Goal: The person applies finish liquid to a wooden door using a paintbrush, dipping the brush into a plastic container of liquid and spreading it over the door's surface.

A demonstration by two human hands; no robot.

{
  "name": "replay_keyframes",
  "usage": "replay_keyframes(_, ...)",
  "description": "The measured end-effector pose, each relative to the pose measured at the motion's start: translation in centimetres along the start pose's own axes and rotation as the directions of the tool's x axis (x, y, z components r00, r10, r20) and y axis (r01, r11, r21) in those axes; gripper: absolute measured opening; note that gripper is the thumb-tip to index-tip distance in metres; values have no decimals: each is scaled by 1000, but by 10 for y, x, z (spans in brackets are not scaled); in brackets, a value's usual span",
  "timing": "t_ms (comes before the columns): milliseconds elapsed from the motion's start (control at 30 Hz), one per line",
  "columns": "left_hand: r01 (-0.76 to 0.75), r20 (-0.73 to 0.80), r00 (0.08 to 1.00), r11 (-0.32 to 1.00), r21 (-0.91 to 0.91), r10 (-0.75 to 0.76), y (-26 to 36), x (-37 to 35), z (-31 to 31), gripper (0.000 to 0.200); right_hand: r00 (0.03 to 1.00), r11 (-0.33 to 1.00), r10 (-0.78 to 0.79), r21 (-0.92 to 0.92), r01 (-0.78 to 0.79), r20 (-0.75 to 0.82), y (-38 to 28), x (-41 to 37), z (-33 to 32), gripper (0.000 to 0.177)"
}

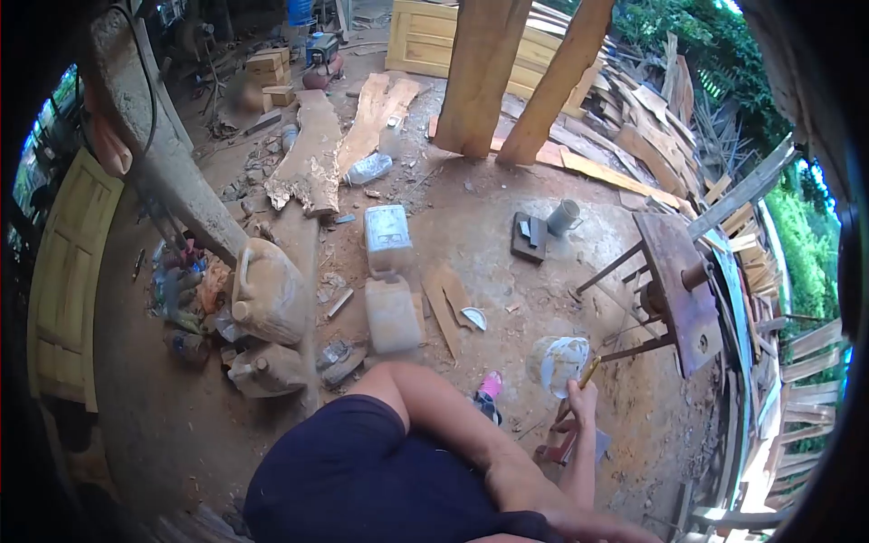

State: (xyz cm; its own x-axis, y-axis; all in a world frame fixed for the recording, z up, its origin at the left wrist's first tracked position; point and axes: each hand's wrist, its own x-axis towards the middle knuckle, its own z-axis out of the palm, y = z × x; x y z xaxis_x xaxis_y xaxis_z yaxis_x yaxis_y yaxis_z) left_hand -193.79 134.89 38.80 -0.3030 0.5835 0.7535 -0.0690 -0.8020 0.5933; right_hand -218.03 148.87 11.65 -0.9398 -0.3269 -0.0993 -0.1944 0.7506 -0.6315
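Observation:
My right hand (582, 403) is closed around a slim yellowish-brown wooden stick (590, 369) that points upward. Its lower end is hidden in my fist. Just beyond the fist sits a tub smeared with white (559, 360), and the hand overlaps its near edge in this view. My left arm (453, 434) reaches across my body toward the lower right, and the hand itself lies past the bottom of the picture. Below my right hand, a reddish object (557, 450) shows partly behind the forearm. A pink shoe (490, 386) is on the ground in front of me.
A worn metal-legged table (679, 290) stands at the right. Plastic jerrycans (272, 290) and two paler containers (393, 315) stand left of centre. Ahead are a dark block (529, 240), a metal mug (563, 218), upright planks (480, 81) and stacked boards (652, 136).

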Motion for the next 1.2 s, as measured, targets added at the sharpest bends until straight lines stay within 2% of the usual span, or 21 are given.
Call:
replay_keyframes(100, 29, -84, 996, 998, 51, -25, 12, -5, -87, 140, 992, 997, -74, 26, 71, 107, 23, 98, 18, 33)
replay_keyframes(133, 1, -76, 997, 951, 308, 23, 33, -7, -122, 140, 982, 992, -123, 31, 120, 147, 22, 131, 17, 33)
replay_keyframes(167, -31, -53, 996, 843, 537, 70, 56, -6, -153, 139, 983, 993, -118, 20, 116, 142, 32, 164, 24, 33)
replay_keyframes(200, -40, -61, 994, 835, 549, 87, 77, -6, -179, 139, 973, 986, -161, -10, 165, 164, 31, 192, 22, 33)
replay_keyframes(267, 219, -217, 973, 628, 747, -82, 115, -14, -220, 122, 955, 991, -118, -20, 129, 273, 24, 243, 14, 32)
replay_keyframes(300, 226, -237, 969, 615, 755, -65, 127, -22, -241, 122, 937, 982, -184, 19, 187, 297, 14, 263, 8, 32)
replay_keyframes(367, 413, -468, 882, 585, 699, -64, 141, -45, -277, 114, 918, 978, -193, -2, 207, 348, 7, 304, 6, 32)
replay_keyframes(400, 414, -488, 872, 589, 694, -37, 146, -59, -287, 114, 909, 978, -185, -19, 207, 372, 7, 321, 6, 32)
replay_keyframes(433, 541, -678, 735, 596, 593, 7, 152, -74, -295, 111, 898, 976, -187, -27, 215, 398, 8, 338, 11, 32)
replay_keyframes(467, 639, -829, 558, 615, 463, 44, 155, -89, -302, 108, 883, 967, -192, -68, 244, 428, 10, 355, 17, 34)
replay_keyframes(500, 636, -836, 545, 622, 457, 58, 155, -103, -308, 108, 869, 956, -200, -106, 275, 453, 10, 373, 24, 35)
replay_keyframes(567, 777, -975, 146, 590, 219, 169, 154, -131, -323, 102, 848, 941, -194, -151, 303, 494, -2, 402, 33, 34)
replay_keyframes(600, 771, -975, 136, 599, 215, 174, 151, -149, -334, 102, 841, 938, -192, -157, 308, 505, -9, 415, 41, 34)
replay_keyframes(667, 765, -971, -182, 643, -41, 155, 138, -188, -361, 96, 827, 938, -216, -124, 323, 519, -23, 442, 61, 34)
replay_keyframes(700, 759, -970, -185, 651, -39, 158, 136, -207, -379, 96, 809, 942, -201, -118, 315, 553, -35, 456, 71, 34)
replay_keyframes(767, 761, -943, -320, 618, -200, 88, 138, -246, -417, 94, 783, 932, -210, -124, 342, 586, -76, 484, 86, 34)
replay_keyframes(933, 798, -920, -326, 585, -145, 217, 182, -336, -531, 97, 688, 851, -272, -165, 498, 673, -180, 582, 155, 38)
replay_keyframes(1033, 785, -851, -430, 591, -186, 303, 215, -394, -599, 102, 598, 789, -354, -114, 604, 720, -244, 642, 214, 39)
replay_keyframes(1100, 752, -812, -480, 633, -185, 333, 238, -435, -632, 105, 517, 614, -427, -181, 768, 742, -299, 668, 239, 35)
replay_keyframes(1133, 744, -799, -494, 643, -182, 345, 266, -441, -637, 105, 497, 598, -434, -172, 783, 751, -332, 679, 248, 35)
replay_keyframes(1200, 673, -773, -524, 730, -118, 358, 315, -450, -641, 107, 414, 486, -459, -168, 858, 786, -390, 701, 266, 35)
